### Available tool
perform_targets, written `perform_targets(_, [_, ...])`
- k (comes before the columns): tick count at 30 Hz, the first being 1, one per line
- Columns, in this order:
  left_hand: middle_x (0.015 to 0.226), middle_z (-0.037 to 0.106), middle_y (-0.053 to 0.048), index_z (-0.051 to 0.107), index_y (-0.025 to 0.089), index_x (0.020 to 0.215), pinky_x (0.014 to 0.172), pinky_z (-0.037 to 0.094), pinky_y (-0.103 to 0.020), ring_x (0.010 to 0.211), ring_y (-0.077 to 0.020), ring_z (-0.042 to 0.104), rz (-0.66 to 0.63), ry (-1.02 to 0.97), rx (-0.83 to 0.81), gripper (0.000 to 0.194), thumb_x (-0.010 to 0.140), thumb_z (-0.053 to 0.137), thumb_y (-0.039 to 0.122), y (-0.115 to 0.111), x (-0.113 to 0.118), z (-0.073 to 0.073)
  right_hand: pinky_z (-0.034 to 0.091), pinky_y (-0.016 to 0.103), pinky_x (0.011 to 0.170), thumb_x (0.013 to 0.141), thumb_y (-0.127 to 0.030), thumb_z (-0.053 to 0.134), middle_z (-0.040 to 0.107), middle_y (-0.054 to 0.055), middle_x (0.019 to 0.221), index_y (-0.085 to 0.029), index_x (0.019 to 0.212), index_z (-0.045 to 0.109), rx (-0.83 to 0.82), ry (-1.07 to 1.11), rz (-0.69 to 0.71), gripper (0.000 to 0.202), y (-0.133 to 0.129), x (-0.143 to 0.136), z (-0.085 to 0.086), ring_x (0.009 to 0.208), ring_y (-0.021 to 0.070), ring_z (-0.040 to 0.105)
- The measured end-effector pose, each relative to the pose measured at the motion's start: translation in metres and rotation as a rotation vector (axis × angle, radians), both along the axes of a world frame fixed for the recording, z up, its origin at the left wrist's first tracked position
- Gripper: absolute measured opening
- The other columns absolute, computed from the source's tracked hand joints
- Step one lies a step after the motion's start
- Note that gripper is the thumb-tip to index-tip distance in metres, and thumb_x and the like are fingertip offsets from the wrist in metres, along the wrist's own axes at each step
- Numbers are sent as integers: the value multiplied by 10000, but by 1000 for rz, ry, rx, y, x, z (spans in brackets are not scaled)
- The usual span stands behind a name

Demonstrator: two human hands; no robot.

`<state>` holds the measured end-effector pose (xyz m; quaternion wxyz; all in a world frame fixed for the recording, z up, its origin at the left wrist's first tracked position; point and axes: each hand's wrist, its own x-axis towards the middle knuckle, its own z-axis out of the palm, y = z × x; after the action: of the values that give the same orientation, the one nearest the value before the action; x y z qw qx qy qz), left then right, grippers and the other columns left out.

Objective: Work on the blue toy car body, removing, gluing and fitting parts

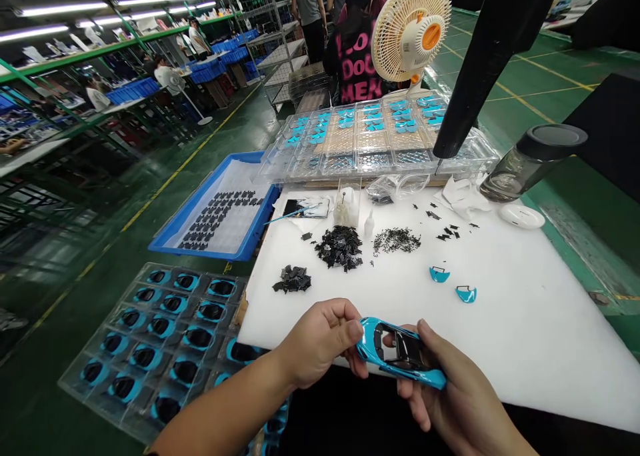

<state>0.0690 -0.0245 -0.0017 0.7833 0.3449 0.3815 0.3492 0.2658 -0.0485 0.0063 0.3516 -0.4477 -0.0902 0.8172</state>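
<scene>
White worktop (520, 336) bears loose parts, presumably spread for reach; clear trays (330, 171) beyond are partly masked by a dark post (485, 63). Right hand (463, 383) cradles one end, left hand (315, 346) pinches the other, of a turquoise car shell (371, 343) over the near edge, apparently for steadiness; black parts pile (341, 249) beyond; small turquoise pieces (439, 276) rightward

head-worn single view | looks forward and down | hands near, work surface beyond (505, 329)
</scene>
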Motion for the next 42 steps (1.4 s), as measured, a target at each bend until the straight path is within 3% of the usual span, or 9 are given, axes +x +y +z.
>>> perform_targets(34, [624, 673, -39, 554, 109, 835, 476, 513, -176, 508, -129, 665, -20, 37, 39, 352, 818, 691, 432, -3, -3, 2, 455, 260, 454, 907, -571, 441, 672, 39, 611, -165, 909, 627, 331, -82, 171, 446, -2, 5, 3, 453, 148, 584])
perform_targets(42, [629, 670, -41, 550, 110, 833, 488, 516, -186, 515, -130, 663, -18, 82, 34, 363, 816, 687, 446, -3, -3, 3, 465, 275, 490, 899, -589, 432, 668, 50, 633, -162, 902, 626, 400, -210, 177, 468, -4, 4, 8, 475, 154, 584])
